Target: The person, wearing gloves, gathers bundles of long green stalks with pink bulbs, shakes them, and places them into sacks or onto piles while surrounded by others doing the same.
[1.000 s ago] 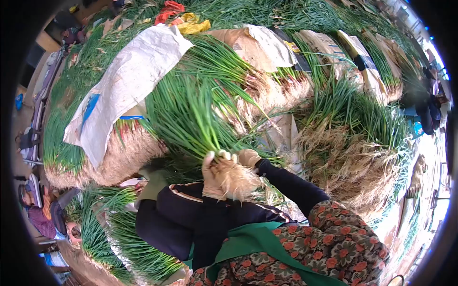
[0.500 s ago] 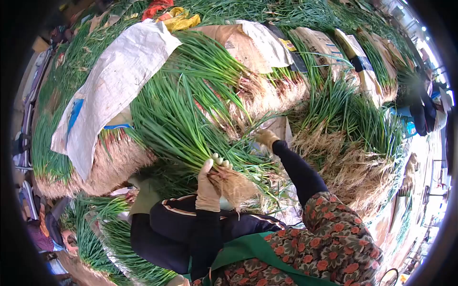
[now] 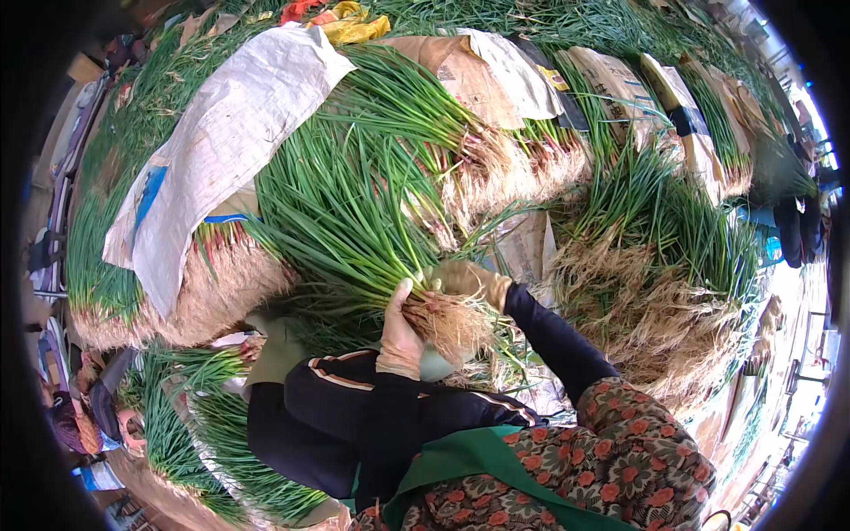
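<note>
Bunch (image 3: 354, 252): green onions just beyond the person's knees, stalks fanning to the far left, pale roots (image 3: 452, 326) toward the near right.
Left hand (image 3: 401, 329): gloved, its grip closed round the stalks just above the roots, thumb uppermost.
Right hand (image 3: 474, 281): gloved and blurred, at the right side of the bunch near the stalk bases; from here I cannot tell how far its grip is open or whether it has hold of anything.
Lap: dark trousers (image 3: 328, 411) with pale stripes, and nearer still a green apron (image 3: 469, 456) over a flowered top (image 3: 637, 438).
White sack (image 3: 239, 124): draped over onions on the left, whose roots (image 3: 226, 288) show at the near edge.
Far row: onions with roots (image 3: 522, 173) facing near, a brown sack (image 3: 469, 80) lying across their leaves.
Right heap (image 3: 655, 274): more onions, shaggy roots toward the near side.
Near left: green leaves (image 3: 257, 451) beside the person's leg.
Far edge: a yellow bag (image 3: 359, 28) touching a red one.
</note>
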A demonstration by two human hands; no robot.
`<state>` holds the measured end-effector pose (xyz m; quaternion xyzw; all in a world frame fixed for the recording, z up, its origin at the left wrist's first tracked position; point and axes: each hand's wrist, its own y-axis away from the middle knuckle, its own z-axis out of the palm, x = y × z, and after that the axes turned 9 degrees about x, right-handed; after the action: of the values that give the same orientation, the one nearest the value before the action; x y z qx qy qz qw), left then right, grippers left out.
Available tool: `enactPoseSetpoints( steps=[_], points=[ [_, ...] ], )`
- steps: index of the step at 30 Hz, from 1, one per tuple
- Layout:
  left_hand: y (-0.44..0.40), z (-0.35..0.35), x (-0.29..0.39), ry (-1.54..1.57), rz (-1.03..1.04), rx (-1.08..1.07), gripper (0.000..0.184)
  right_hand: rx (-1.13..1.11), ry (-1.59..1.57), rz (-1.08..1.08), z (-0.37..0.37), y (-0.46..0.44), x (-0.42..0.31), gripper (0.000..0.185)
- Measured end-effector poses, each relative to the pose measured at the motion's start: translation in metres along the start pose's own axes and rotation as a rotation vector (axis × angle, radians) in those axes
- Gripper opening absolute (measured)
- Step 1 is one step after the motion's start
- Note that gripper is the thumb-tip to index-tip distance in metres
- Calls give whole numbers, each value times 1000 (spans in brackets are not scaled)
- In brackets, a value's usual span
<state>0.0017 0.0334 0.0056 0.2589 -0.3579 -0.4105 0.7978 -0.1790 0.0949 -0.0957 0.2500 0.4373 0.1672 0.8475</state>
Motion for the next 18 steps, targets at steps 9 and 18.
enactPoseSetpoints(
  steps=[9, 18],
  points=[
    [5, 4, 5, 128, 45, -55, 20, 176, 199, -153, 75, -29, -33, 25],
    [10, 6, 21, 201, -8, -136, 32, 392, 1321, -356, 18, -56, -24, 29]
  ],
)
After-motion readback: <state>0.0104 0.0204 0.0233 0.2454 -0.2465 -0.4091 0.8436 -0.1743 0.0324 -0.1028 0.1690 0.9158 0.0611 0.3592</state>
